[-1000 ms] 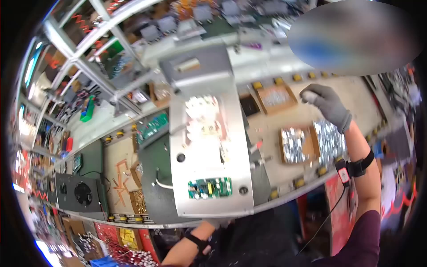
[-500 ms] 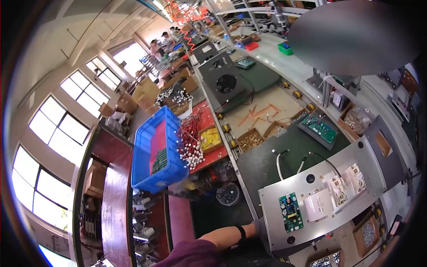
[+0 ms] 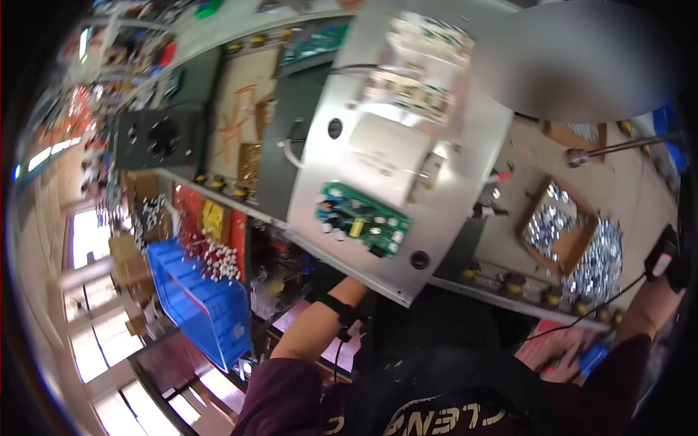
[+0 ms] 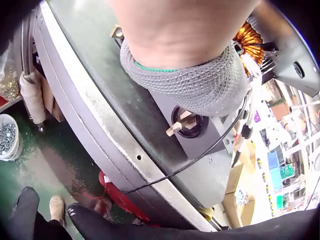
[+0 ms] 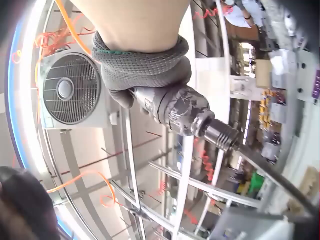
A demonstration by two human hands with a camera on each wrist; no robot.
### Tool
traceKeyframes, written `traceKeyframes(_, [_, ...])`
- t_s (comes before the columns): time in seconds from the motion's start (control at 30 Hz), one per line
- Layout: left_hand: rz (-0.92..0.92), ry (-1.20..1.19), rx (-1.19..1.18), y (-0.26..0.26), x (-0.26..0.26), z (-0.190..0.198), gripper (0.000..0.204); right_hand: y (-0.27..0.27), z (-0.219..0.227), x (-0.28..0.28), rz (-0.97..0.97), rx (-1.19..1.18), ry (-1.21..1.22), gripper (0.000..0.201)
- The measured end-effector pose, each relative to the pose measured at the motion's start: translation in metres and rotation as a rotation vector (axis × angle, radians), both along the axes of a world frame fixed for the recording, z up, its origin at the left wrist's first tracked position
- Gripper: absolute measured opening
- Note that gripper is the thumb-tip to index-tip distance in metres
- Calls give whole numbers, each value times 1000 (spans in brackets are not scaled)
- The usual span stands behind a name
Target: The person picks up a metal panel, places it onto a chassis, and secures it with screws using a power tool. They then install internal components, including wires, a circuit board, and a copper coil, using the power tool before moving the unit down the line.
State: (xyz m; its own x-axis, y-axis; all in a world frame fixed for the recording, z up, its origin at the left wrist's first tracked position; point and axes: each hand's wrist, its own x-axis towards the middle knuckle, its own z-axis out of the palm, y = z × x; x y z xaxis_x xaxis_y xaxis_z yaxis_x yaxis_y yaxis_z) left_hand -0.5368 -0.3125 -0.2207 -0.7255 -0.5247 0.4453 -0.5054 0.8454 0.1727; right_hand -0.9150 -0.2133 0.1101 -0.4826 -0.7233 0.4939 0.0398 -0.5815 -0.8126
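Observation:
A silver metal panel lies tilted across the head view, bearing a green circuit board and white components. My left hand, in a grey glove, is at the underside of the panel beside a copper coil and a round black fitting; its fingers are hidden. In the right wrist view my gloved right hand grips a worn power driver. The driver's long shaft reaches in from the right of the head view, above the parts box, touching nothing visible.
Right of the panel stand a cardboard box of shiny metal parts and a loose pile of them. A black fan panel and a blue crate are at the left. A cable crosses the table edge.
The head view has swung away and back, with the panel appearing nearer. My right hand, seen without a tool one second ago, now holds the driver at the right.

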Motion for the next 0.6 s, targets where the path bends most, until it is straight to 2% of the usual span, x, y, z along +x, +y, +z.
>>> traceKeyframes(0.03, [-52, -12, 40, 3, 12, 4, 21, 23, -28, -68, 204, 257, -165, 28])
traceKeyframes(0.1, [-121, -44, 84, 8, 19, 7, 21, 15, -91, -14, 89, 107, -370, 29])
traceKeyframes(0.17, [-168, -94, 115, 16, 23, 7, 20, 8, -163, 8, -174, 160, -197, 30])
traceKeyframes(0.2, [-187, -119, 124, 12, 31, 11, 20, 12, -204, -4, 485, -37, -530, 39])
traceKeyframes(0.23, [-206, -148, 135, 11, 42, 18, 20, -4, -195, 59, -388, 141, -371, 26])
traceKeyframes(0.27, [-225, -181, 148, 18, 67, 36, 20, -10, -214, 65, -419, 101, -349, 25])
traceKeyframes(0.3, [-245, -213, 163, 18, 71, 40, 20, -12, -234, 68, -452, 65, -325, 23])
traceKeyframes(0.33, [-266, -241, 181, 17, 68, 39, 20, -9, -242, 71, -381, 65, -343, 20])
traceKeyframes(0.37, [-281, -261, 193, 11, 56, 30, 19, -6, -242, 74, -371, 105, -444, 20])
traceKeyframes(0.4, [-295, -276, 205, 7, 63, 37, 19, -2, -250, 67, -389, 119, -461, 20])
traceKeyframes(0.43, [-304, -288, 217, 13, 70, 45, 19, 0, -261, 55, -302, 6, -351, 19])
traceKeyframes(0.47, [-311, -296, 225, 7, 57, 33, 19, 2, -267, 44, -211, -111, -235, 19])
traceKeyframes(0.5, [-313, -297, 227, 10, 60, 37, 19, 10, -262, 30, -69, -66, -207, 18])
traceKeyframes(0.6, [-315, -303, 211, 3, 55, 36, 18, 3, -271, 42, -110, -67, -254, 18])
